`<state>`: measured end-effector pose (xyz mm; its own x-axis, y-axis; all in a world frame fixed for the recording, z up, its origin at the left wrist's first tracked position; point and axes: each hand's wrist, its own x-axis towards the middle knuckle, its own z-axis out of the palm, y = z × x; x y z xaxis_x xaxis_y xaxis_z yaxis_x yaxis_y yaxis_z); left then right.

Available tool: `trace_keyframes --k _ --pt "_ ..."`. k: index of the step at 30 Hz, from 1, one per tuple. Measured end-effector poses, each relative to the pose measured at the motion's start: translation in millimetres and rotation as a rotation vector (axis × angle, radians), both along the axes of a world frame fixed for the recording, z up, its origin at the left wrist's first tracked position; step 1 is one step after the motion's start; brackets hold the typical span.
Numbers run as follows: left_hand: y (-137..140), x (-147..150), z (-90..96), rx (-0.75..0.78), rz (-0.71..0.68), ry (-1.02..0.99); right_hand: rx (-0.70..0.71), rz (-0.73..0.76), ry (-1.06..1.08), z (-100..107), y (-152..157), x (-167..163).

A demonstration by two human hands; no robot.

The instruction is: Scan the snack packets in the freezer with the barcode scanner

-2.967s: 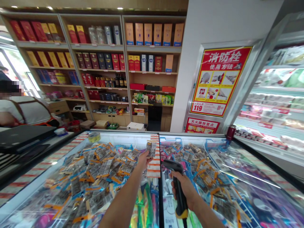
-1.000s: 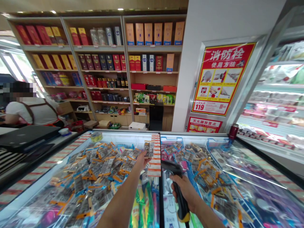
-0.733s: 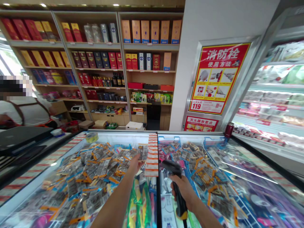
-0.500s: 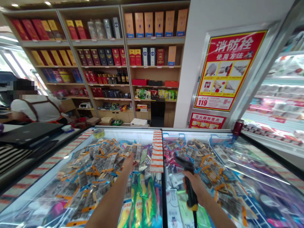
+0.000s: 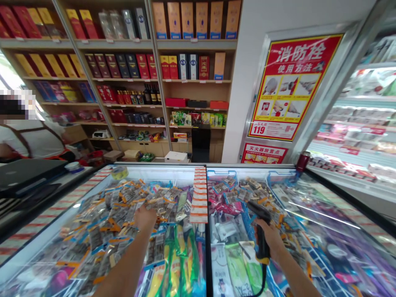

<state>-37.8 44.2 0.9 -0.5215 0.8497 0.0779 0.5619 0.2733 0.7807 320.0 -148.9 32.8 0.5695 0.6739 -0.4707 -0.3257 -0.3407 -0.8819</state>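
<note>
My right hand (image 5: 269, 235) is wrapped round the handle of a black barcode scanner (image 5: 261, 231) with a yellow band at its base. Its head tilts up and to the left, over the right half of a chest freezer, and a cable hangs down. Over the left half, my left hand (image 5: 145, 216) reaches to a heap of small clear packets (image 5: 120, 222) with orange and blue edges. Its fingers point down at the packets and are partly hidden; whether they grip one I cannot tell. Green-and-yellow long packs (image 5: 175, 264) lie to the right of my left forearm.
A black divider (image 5: 208, 247) with a strip of price labels (image 5: 199, 194) splits the freezer. Shelves of boxed bottles (image 5: 187, 62) stand behind. A person in a white top (image 5: 34, 138) is at the far left, near a black laptop (image 5: 31, 175).
My left hand has moved left across the packets, away from the divider. My right hand and the scanner have shifted right. The view has turned slightly right.
</note>
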Motion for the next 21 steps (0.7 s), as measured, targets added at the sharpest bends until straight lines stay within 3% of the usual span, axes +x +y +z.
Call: trace_keyframes --k 2,4,7,13,17,21 --pt "1 24 5.4 0.055 -0.055 0.191 -0.004 -0.045 0.027 -5 -8 8" --pt "5 61 8.7 0.127 -0.184 0.221 -0.001 -0.066 0.044 -8 -16 13" --pt "10 128 8.3 0.183 -0.385 0.043 -0.005 -0.068 0.053 -10 -25 17" --pt "8 245 -12.0 0.092 -0.752 -0.276 -0.021 -0.143 0.1 -13 -32 21" --pt "11 291 -29.3 0.028 -0.886 -0.398 -0.004 -0.208 0.109 -17 -32 24" --pt "20 314 -43.5 -0.05 -0.925 -0.478 -0.049 -0.242 0.089 -18 -31 22"
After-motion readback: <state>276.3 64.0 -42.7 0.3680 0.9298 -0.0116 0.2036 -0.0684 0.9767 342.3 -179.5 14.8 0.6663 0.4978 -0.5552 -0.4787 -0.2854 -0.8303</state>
